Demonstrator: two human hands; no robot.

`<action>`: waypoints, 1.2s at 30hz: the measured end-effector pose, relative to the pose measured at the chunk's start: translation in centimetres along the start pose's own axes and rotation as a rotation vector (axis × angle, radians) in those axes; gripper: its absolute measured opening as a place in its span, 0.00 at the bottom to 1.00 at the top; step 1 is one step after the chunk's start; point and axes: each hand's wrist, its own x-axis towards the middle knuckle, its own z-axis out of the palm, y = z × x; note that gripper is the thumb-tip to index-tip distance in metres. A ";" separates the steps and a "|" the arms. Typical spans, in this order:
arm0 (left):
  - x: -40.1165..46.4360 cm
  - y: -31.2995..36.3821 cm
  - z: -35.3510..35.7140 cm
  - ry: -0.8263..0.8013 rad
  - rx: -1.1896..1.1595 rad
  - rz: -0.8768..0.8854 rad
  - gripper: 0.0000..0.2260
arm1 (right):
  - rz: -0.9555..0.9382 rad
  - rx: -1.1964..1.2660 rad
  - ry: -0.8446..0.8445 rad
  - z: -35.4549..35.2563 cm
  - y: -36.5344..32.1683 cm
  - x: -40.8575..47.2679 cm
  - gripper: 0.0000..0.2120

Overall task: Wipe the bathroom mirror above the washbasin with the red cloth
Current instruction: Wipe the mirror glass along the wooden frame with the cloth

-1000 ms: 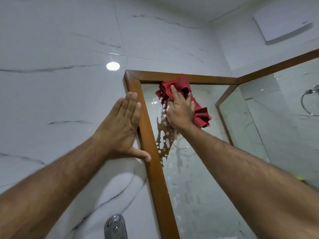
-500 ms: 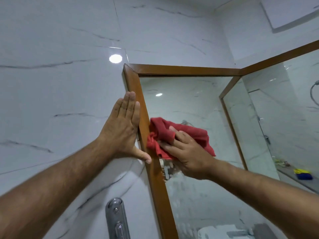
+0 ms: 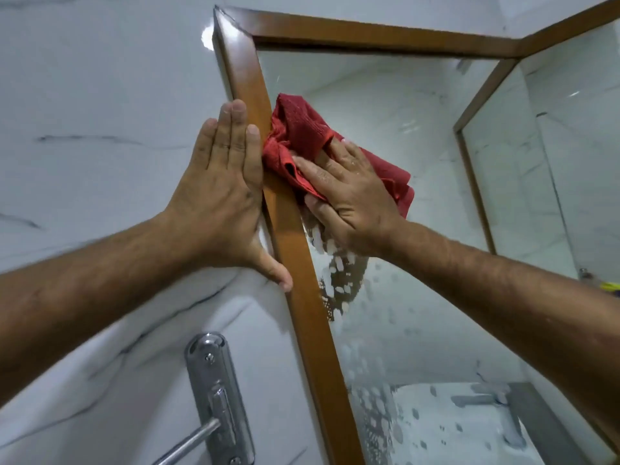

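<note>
The mirror (image 3: 419,135) has a brown wooden frame (image 3: 295,263) and hangs on a white marble-tiled wall. My right hand (image 3: 349,199) presses the crumpled red cloth (image 3: 298,132) flat against the glass, right beside the frame's left side. My left hand (image 3: 224,189) lies flat and open on the wall tile, its fingers along the frame's outer edge and its thumb touching the wood. White soapy spots cover the glass below my right hand; the glass above it looks clean.
A chrome wall fitting with a bar (image 3: 218,397) sits on the tile below my left arm. A second framed mirror panel (image 3: 550,169) meets the first at the right corner. The washbasin's reflection (image 3: 453,427) shows low in the glass.
The cloth was at the mirror's top a second ago, swept down the left edge, and now sits slightly higher again against the frame. My view has tilted down. My left hand stayed put.
</note>
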 end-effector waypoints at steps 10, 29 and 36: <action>-3.7 3.6 0.2 -0.055 -0.037 0.009 0.78 | -0.601 -0.172 -0.335 -1.1 0.1 -15.2 0.25; -10.3 11.6 2.3 -0.316 -0.019 -0.159 0.80 | -0.529 -0.128 -0.258 1.3 -4.8 -23.5 0.22; -13.3 15.8 3.5 -0.500 0.005 -0.252 0.80 | -0.790 -0.171 -0.305 0.6 -0.1 -21.0 0.20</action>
